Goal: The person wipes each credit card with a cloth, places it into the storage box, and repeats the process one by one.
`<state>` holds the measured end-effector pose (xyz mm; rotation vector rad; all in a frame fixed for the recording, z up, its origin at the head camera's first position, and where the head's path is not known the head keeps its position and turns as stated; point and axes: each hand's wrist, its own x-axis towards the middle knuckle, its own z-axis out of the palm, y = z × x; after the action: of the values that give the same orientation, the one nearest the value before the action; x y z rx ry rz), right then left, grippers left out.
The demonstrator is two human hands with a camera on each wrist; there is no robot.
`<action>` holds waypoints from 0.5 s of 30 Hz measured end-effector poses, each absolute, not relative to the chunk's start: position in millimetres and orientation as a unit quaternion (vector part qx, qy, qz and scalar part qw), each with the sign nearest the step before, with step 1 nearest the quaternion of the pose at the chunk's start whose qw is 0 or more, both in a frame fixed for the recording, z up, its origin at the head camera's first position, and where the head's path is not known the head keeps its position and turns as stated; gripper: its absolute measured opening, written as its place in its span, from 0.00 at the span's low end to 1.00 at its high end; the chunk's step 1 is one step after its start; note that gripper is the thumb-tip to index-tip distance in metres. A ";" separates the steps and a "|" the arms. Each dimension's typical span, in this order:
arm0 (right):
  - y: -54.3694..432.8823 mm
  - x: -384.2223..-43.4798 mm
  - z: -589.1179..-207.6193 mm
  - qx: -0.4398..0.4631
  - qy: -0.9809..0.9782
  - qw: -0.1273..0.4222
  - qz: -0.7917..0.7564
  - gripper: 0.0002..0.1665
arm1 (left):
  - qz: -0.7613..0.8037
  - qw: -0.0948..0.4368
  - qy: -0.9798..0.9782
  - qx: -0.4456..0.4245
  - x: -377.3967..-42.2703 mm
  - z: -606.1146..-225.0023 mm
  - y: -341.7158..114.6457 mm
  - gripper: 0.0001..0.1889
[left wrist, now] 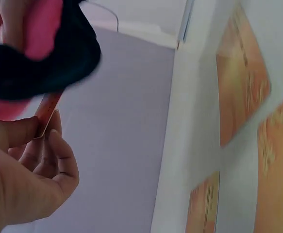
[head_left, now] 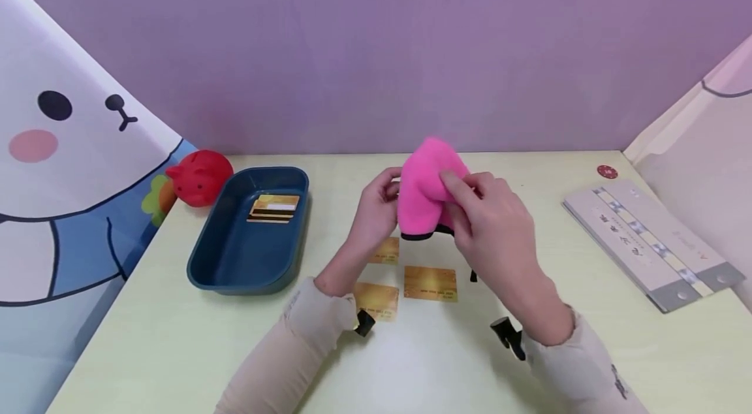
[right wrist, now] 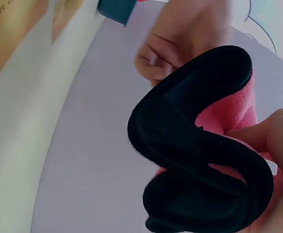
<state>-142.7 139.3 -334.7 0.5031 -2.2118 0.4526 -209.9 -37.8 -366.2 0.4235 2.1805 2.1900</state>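
My right hand point(head_left: 499, 231) pinches a soft pink cloth piece point(head_left: 425, 185) with a black edge, lifted above the table. Seen from the right wrist, the folded black edge point(right wrist: 156, 126) faces the camera, with pink fabric behind. On the cloth's other side is my left hand point(head_left: 376, 205); in the left wrist view its thumb and fingers pinch an orange-gold card point(left wrist: 48, 110). The card's upper end passes behind the black edge. Below the hands, several gold cards lie on the table, one of them in the middle point(head_left: 431, 284).
A blue tray point(head_left: 235, 264) at the left holds gold cards with black stripes point(head_left: 273, 208). Behind its left side sits a red piggy bank point(head_left: 202, 179). A grey folder point(head_left: 652, 244) and a red chip point(head_left: 607, 172) lie at the right. A purple backdrop point(head_left: 411, 48) borders the table.
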 end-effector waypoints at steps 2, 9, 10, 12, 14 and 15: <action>136.5 -143.3 -338.2 0.198 -0.883 0.392 0.164 0.19 | 0.703 0.017 0.697 0.141 -205.4 -365.0 -35.5 0.15; 133.3 -145.1 -345.1 0.189 -0.904 0.356 0.143 0.20 | 0.696 0.034 0.702 0.149 -195.3 -360.8 -33.0 0.10; 133.6 -145.7 -345.2 0.185 -0.906 0.353 0.143 0.20 | 0.697 0.035 0.702 0.146 -194.7 -359.4 -32.9 0.11; 135.7 -146.8 -344.2 0.177 -0.910 0.346 0.145 0.20 | 0.695 0.035 0.703 0.147 -194.9 -356.9 -33.9 0.13; 139.4 -148.0 -342.8 0.167 -0.914 0.340 0.145 0.20 | 0.688 0.033 0.709 0.153 -196.1 -354.8 -35.7 0.14; 142.0 -148.6 -341.9 0.161 -0.916 0.338 0.145 0.20 | 0.687 0.033 0.709 0.156 -197.1 -354.1 -37.0 0.15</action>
<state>-148.6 142.0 -341.9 0.4197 -2.3856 0.3788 -197.1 -37.0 -354.1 0.4810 2.1827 2.1127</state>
